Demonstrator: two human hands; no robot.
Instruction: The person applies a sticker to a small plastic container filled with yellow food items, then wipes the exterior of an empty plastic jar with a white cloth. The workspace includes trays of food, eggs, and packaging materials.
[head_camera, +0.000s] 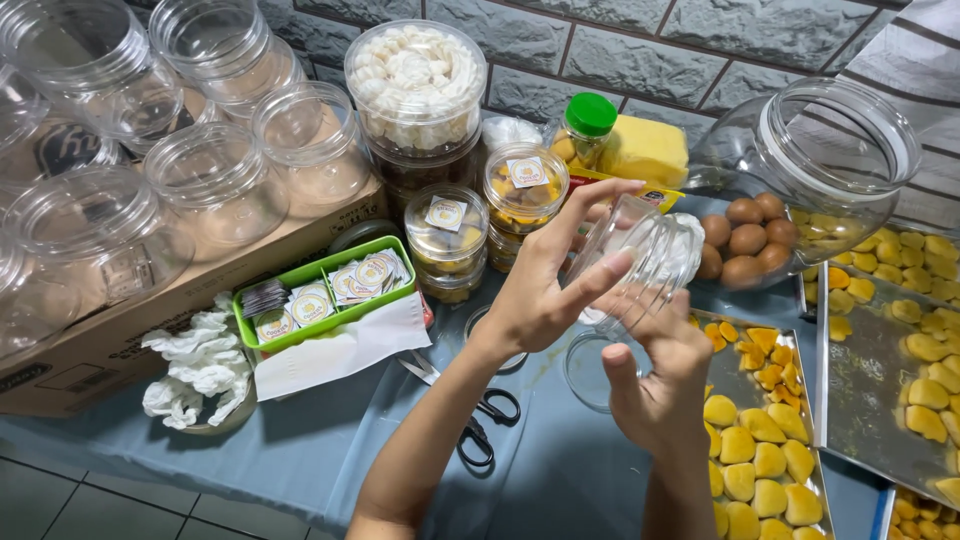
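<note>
a clear plastic jar (640, 262), tilted above the blue-covered surface (560, 470), is clamped between the left hand (545, 290) and right hand (655, 385), left of two trays of yellow cookies (765, 440), right of a green tray of round stickers (325, 290).

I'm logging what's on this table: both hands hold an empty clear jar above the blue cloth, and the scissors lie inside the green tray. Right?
Not quite. In the head view the left hand and right hand do hold the empty clear jar, but the scissors lie on the blue cloth, outside the green tray, which holds round stickers.
</note>
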